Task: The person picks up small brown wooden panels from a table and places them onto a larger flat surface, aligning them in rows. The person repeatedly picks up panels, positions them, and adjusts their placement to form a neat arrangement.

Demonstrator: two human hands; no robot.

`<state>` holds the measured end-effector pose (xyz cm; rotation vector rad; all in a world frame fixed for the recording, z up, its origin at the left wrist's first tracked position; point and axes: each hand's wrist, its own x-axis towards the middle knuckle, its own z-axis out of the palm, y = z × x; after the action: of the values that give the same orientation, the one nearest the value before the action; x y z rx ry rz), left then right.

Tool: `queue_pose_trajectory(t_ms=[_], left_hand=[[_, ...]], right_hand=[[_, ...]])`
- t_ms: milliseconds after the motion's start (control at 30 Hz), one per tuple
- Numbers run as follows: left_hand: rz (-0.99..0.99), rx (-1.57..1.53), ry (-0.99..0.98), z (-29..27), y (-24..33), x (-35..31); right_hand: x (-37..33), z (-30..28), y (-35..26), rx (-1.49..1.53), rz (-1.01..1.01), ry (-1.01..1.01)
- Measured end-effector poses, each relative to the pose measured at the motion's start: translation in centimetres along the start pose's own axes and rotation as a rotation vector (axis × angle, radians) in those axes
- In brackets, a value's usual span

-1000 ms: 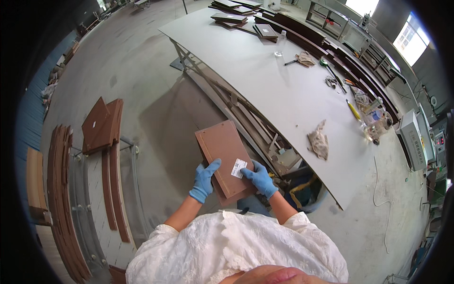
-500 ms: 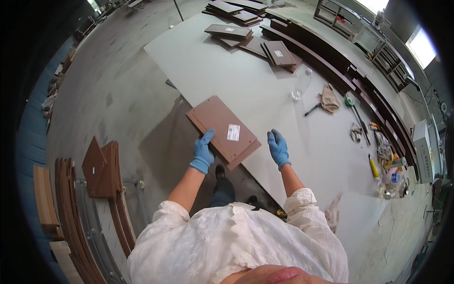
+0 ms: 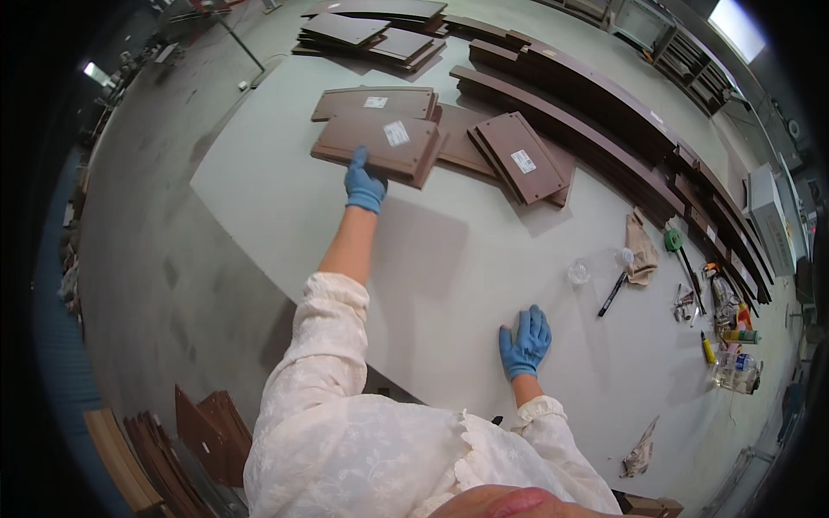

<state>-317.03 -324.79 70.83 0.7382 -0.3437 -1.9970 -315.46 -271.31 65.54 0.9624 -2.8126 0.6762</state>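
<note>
With its thumb on top, my left hand (image 3: 364,183) in a blue glove grips the near edge of a brown panel stack (image 3: 373,142) bearing a white label. Its fingers underneath are hidden. That stack overlaps another labelled brown panel (image 3: 414,102) behind it; whether it rests on it or hovers just above I cannot tell. To its right lies a third labelled brown panel stack (image 3: 521,158), slightly turned. My right hand (image 3: 525,342), also blue-gloved, lies spread on the pale tabletop (image 3: 449,319), holding nothing.
More brown panels (image 3: 371,34) are piled at the far left end. Long brown boards (image 3: 570,129) line the far right edge. A clear bottle (image 3: 596,268), black marker (image 3: 612,294), tan glove (image 3: 641,250), green tape measure (image 3: 673,240) and yellow cutter (image 3: 707,348) lie right.
My left hand has carried the brown panel stack from the near table edge to the far panels. My right hand has come down flat on the table. My view has shifted.
</note>
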Motion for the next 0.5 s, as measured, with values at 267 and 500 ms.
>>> queue_pose_trajectory(t_ms=[267, 500], left_hand=[[-0.023, 0.151, 0.286, 3.5, -1.4, 17.1], [-0.117, 0.783, 0.146, 3.9, 0.7, 15.9]], right_hand=[[0.8, 0.0, 0.0, -0.017, 0.012, 0.004], [1.0, 0.3, 0.3, -0.037, 0.018, -0.001]])
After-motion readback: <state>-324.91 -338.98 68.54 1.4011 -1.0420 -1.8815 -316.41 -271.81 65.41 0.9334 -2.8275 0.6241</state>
